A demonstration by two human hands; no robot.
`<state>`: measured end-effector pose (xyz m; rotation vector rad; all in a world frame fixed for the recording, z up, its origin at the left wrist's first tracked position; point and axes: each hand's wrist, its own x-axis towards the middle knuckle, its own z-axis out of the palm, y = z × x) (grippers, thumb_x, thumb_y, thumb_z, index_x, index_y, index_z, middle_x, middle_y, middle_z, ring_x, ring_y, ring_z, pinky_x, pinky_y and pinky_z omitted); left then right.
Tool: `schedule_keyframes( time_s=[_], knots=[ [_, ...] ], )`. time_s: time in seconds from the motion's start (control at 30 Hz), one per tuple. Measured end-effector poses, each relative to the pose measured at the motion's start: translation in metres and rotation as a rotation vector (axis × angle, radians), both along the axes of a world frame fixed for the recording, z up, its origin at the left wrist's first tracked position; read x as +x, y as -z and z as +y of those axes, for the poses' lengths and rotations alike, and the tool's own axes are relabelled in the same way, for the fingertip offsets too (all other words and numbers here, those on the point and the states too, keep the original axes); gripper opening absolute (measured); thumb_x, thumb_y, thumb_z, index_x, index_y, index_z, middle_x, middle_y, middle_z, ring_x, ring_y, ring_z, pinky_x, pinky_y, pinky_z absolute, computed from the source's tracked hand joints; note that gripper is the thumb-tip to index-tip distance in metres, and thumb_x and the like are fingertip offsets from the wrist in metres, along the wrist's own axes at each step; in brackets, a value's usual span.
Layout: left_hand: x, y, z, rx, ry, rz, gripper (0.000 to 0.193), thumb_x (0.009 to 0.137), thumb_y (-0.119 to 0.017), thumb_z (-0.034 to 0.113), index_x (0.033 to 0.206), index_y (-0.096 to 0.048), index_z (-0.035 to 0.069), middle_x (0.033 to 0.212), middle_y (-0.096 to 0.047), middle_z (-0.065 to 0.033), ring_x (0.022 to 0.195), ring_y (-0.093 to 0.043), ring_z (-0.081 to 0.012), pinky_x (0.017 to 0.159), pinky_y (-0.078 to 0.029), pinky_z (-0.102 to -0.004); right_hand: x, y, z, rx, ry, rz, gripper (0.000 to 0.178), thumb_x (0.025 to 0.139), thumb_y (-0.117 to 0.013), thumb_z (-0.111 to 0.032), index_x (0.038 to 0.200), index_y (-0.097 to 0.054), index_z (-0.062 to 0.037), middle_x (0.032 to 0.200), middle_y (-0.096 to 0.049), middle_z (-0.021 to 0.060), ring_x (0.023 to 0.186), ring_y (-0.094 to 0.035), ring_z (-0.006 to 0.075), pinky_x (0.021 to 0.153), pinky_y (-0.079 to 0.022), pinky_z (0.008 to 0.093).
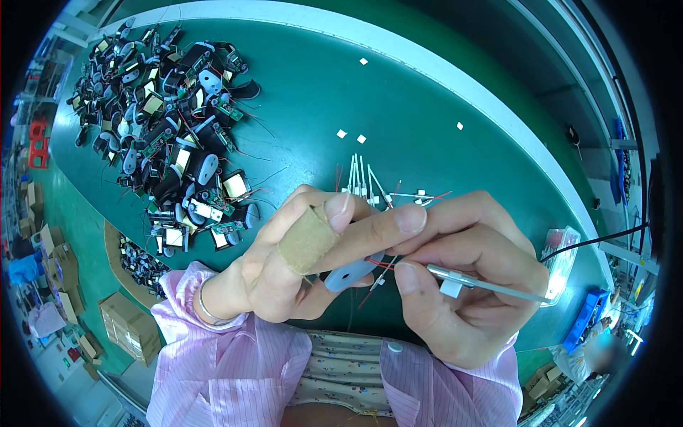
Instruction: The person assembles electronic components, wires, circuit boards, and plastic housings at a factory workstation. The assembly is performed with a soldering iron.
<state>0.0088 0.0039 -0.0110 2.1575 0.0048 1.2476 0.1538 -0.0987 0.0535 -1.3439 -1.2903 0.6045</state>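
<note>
My left hand [284, 260], tan tape round one finger, is closed on a small part whose pale blue-grey oval end plate [347, 276] shows below the fingers; the rest of it is covered. Thin red wires [382, 264] run from beside that plate toward my right hand [473, 299]. Fingers and thumb there grip a slim metal antenna-like rod [491, 286], which carries a small white tab [451, 287]. The two hands nearly meet at the fingertips. Just beyond them, several similar thin rods [361, 178] with white tabs and red wires lie on the green table.
A large heap of black assemblies [171, 135] with circuit boards and wires covers the table's left. Small cream squares [361, 139] lie farther back. At the right edge are a clear plastic box [560, 263] and a black cable [597, 243]. Cartons [129, 324] stand at lower left.
</note>
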Motion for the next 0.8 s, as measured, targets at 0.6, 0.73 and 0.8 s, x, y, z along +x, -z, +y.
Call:
schedule_keyframes(
  time_s=[0.6,0.73,0.8],
  knots=[
    [-0.003,-0.0034,-0.0014,-0.017,0.011,0.06,0.088,0.065,-0.075,-0.006,0.137,-0.025,-0.011,0.113,-0.063,-0.0277,0.074,-0.065,-0.0281,0.064,-0.05,-0.0313,-0.0049,0.0016,-0.0024,0.05,0.056,-0.066,0.009,0.073,-0.068,0.005,0.078,-0.06,0.0045,0.087,-0.062,0.0163,0.07,-0.062,0.017,0.062,-0.049,0.0255],
    [-0.0044,-0.0038,-0.0018,-0.012,0.001,0.073,0.089,0.065,-0.075,-0.005,0.138,-0.024,-0.011,0.113,-0.064,-0.0271,0.073,-0.065,-0.0272,0.063,-0.049,-0.0311,-0.0038,0.0017,-0.0016,0.064,0.038,-0.075,0.01,0.073,-0.068,0.006,0.08,-0.061,0.0054,0.089,-0.062,0.0169,0.071,-0.061,0.0173,0.063,-0.049,0.0253],
    [-0.0046,-0.003,-0.0033,-0.035,-0.008,0.071,0.09,0.066,-0.075,-0.005,0.138,-0.023,-0.012,0.113,-0.064,-0.0268,0.072,-0.065,-0.0265,0.064,-0.049,-0.0312,-0.0028,0.0019,-0.0018,0.068,0.029,-0.086,0.01,0.073,-0.068,0.007,0.081,-0.062,0.0057,0.089,-0.062,0.017,0.071,-0.061,0.0173,0.062,-0.049,0.0252]
  ],
)
